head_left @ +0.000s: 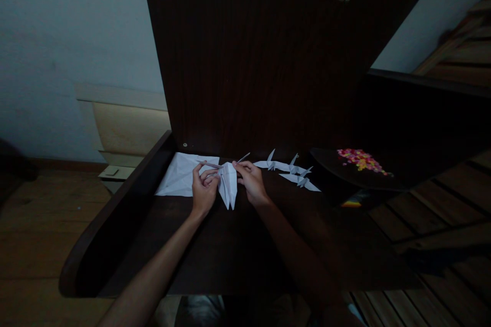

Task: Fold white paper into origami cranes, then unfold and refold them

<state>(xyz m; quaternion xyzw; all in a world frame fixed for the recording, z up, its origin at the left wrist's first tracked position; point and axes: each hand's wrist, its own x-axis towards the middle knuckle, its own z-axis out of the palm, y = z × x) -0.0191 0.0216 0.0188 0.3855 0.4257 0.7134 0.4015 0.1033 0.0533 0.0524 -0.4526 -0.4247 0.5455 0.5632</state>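
Note:
Between my two hands is a partly folded sheet of white origami paper (229, 184), its two narrow points hanging down toward me. My left hand (205, 186) pinches its left side, the fingers bent around the edge. On the upper right side, the thumb and fingers of my right hand (250, 178) grip the same paper. Creased white paper (176, 176) lies flat on the desk, partly behind my left hand. To the right of my right hand stand several small folded paper cranes (293, 168) with raised points and spread wings.
A dark wooden desk (230, 255) with a raised left side panel (115, 219) and a tall back board (261, 61) surrounds the work. On a dark shelf (326, 163) at right lies a heap of small pink, yellow and red pieces (360, 159). A beige cabinet (130, 127) stands beyond the left panel.

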